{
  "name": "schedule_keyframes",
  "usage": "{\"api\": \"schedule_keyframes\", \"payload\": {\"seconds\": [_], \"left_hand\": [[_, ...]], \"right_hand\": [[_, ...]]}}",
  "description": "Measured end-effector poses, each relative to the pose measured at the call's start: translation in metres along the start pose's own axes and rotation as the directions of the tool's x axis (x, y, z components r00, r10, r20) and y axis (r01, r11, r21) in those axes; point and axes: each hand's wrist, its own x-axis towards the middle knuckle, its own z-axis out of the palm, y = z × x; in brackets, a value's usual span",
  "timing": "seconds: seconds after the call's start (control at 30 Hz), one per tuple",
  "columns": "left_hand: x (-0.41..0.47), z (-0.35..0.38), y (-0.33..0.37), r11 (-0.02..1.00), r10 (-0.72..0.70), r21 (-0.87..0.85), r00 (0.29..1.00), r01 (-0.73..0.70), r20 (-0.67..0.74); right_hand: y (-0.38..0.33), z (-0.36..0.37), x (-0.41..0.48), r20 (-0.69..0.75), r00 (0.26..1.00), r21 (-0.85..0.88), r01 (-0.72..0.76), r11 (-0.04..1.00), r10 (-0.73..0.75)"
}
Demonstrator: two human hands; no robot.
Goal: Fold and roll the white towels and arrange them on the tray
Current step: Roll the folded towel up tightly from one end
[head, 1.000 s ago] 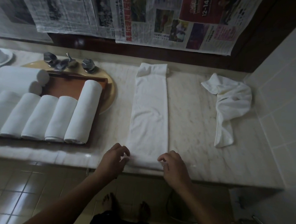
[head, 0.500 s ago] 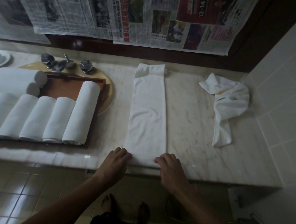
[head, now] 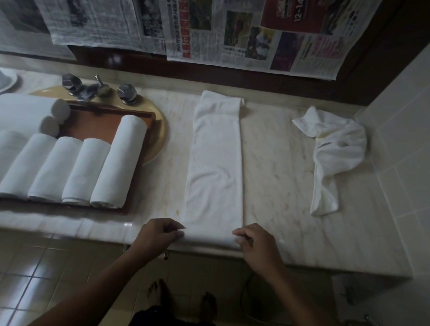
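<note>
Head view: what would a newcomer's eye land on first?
The long folded towel lies across the counter, its near end pinched by the left hand and right hand. Left of it, rolled towels line the brown tray; a crumpled towel sits far right.

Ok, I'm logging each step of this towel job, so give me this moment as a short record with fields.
left hand: pinches near left corner of folded towel
right hand: pinches its near right corner
folded towel: long strip on the counter, near end curled into a small roll
tray: row of rolled towels, two more crosswise behind
crumpled towel: on the counter, far right, untouched
</note>
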Motion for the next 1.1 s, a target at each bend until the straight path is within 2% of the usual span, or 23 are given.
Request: {"api": "schedule_keyframes", "payload": {"seconds": [0.1,0.2,0.23,0.3,0.37,0.4,0.47,0.67,0.83,0.93,1.0,1.1], "left_hand": [[0.002,0.005,0.004,0.997,-0.063,-0.048,0.998,0.062,-0.015],[0.002,0.011,0.009,0.997,-0.049,0.056,0.995,0.054,-0.085],[0.001,0.014,0.01,0.993,0.007,0.12,0.99,0.01,-0.139],[-0.001,0.023,0.01,0.927,0.288,0.298,0.94,-0.226,-0.183],[-0.003,0.033,0.005,0.737,0.541,0.489,0.841,-0.468,-0.012],[-0.003,0.037,0.001,0.65,0.592,0.547,0.803,-0.528,0.071],[-0.004,0.043,-0.006,0.597,0.595,0.587,0.792,-0.547,0.133],[-0.004,0.044,-0.007,0.572,0.589,0.627,0.797,-0.529,0.134],[0.008,0.034,-0.003,0.523,0.62,0.637,0.765,-0.566,0.171],[0.006,0.028,-0.002,0.585,0.593,0.601,0.793,-0.545,0.142],[0.003,0.023,-0.002,0.683,0.538,0.528,0.836,-0.505,0.104],[-0.002,0.012,0.002,0.863,0.389,0.33,0.92,-0.382,0.048]], "right_hand": [[-0.005,0.012,0.002,-0.087,0.995,-0.043,0.047,0.998,-0.051],[-0.011,0.024,-0.001,-0.083,0.979,-0.168,0.168,0.971,-0.184],[-0.011,0.027,-0.002,-0.078,0.971,-0.205,0.208,0.956,-0.228],[-0.011,0.031,-0.006,-0.082,0.956,-0.244,0.253,0.936,-0.28],[-0.01,0.034,-0.009,-0.071,0.954,-0.271,0.261,0.927,-0.29],[-0.01,0.035,-0.011,-0.061,0.955,-0.287,0.26,0.922,-0.289],[-0.014,0.035,-0.015,-0.029,0.955,-0.322,0.271,0.907,-0.295],[-0.019,0.029,-0.012,0.048,0.967,-0.388,0.251,0.887,-0.252],[-0.019,0.023,-0.004,0.104,0.958,-0.435,0.286,0.853,-0.268],[-0.018,0.015,-0.002,0.146,0.959,-0.425,0.283,0.86,-0.243],[-0.021,0.01,-0.004,0.137,0.967,-0.385,0.251,0.888,-0.213],[-0.018,0.002,-0.002,0.127,0.986,-0.222,0.131,0.966,-0.104]]}}
